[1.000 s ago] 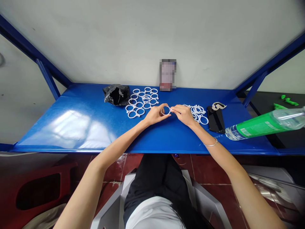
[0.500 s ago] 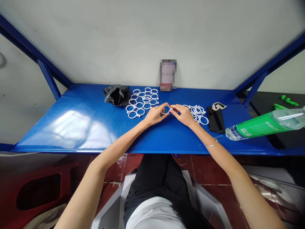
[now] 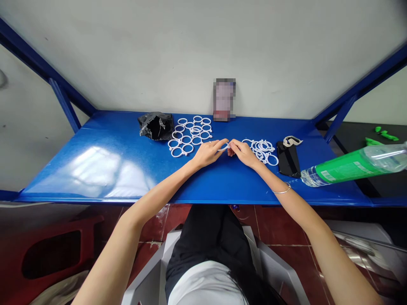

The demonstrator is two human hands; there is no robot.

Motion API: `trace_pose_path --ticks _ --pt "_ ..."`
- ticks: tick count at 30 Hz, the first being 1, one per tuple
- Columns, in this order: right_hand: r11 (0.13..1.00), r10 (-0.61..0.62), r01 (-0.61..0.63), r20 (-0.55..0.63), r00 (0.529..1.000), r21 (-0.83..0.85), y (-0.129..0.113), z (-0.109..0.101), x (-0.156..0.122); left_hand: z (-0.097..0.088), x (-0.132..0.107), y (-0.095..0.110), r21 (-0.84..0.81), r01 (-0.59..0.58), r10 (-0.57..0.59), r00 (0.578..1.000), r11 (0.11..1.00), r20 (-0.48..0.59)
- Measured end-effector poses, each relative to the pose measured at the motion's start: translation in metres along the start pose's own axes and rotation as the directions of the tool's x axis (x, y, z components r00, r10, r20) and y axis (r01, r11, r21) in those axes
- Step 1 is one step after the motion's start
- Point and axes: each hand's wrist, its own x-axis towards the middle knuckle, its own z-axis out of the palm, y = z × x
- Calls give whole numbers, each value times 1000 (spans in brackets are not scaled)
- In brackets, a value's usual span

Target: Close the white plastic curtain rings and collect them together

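Note:
Between my hands, just above the blue table (image 3: pixel 152 178), is a white ring (image 3: pixel 224 147) with a small knob. My left hand (image 3: pixel 206 153) is closed around the ring's left side, its fingers covering much of it. Fingertips of my right hand (image 3: pixel 242 151) pinch the ring at its knob end. To the left of my hands several white rings (image 3: pixel 187 140) lie spread flat, mostly side by side. Beside my right hand is a looser, overlapping heap of white rings (image 3: pixel 263 146).
A crumpled black plastic bag (image 3: pixel 155 126) stands at the back left. A pixelated upright panel (image 3: pixel 224 99) leans on the wall. At the right are a black phone (image 3: pixel 288 160), a whitish curved object (image 3: pixel 291 141) and a green-labelled water bottle (image 3: pixel 352 166).
The ring between my hands has turned from facing me to lying flatter. My left fingers now stretch over it, and my right fingers have curled in more at the knob.

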Motion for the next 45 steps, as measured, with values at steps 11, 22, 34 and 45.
trace_pose_path --ticks 11,22,34,45 --pt "999 -40 37 -85 996 -33 -3 1 -2 -5 2 8 -146 90 -82 995 985 59" --pt "940 -213 141 -209 954 -310 -7 -2 -4 -7 3 9 -393 235 -230 971 889 60" --pt "923 -231 149 -202 952 -354 -7 -1 -4 -6 4 9 -510 225 -260 966 830 4" --pt "920 -259 180 -195 946 -348 -6 -2 -5 -5 4 6 -470 164 -215 975 867 -55"
